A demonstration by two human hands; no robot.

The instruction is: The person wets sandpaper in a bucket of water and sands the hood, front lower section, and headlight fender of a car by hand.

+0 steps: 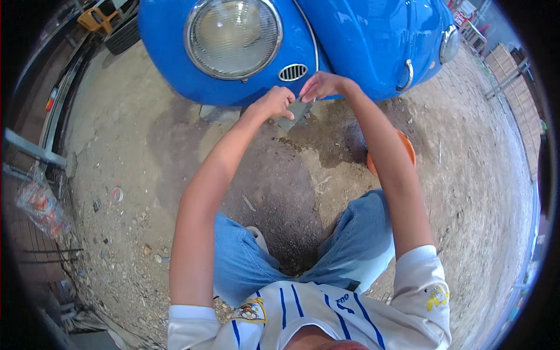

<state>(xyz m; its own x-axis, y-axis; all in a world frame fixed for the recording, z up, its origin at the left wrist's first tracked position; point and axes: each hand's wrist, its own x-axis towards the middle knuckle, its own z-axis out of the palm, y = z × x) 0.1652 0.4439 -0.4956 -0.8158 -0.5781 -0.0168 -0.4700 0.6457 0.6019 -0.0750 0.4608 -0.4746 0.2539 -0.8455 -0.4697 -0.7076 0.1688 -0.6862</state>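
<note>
A thin grey sheet (298,114), which looks like sandpaper, is held between my two hands just in front of a blue car (361,52). My left hand (274,104) pinches its left side with the fingers curled. At the sheet's upper right, my right hand (322,86) grips the edge between thumb and fingers. Both hands are close under a small chrome oval grille (293,72) on the car's front. The round headlight (233,38) in its chrome ring sits above and left of my left hand.
An orange bucket (409,150) stands on the ground, partly hidden by my right forearm. The dirt floor (116,157) has wet, dark patches and pebbles. At the left are a tire (123,36), a yellow chair (98,20) and a plastic bag (41,204).
</note>
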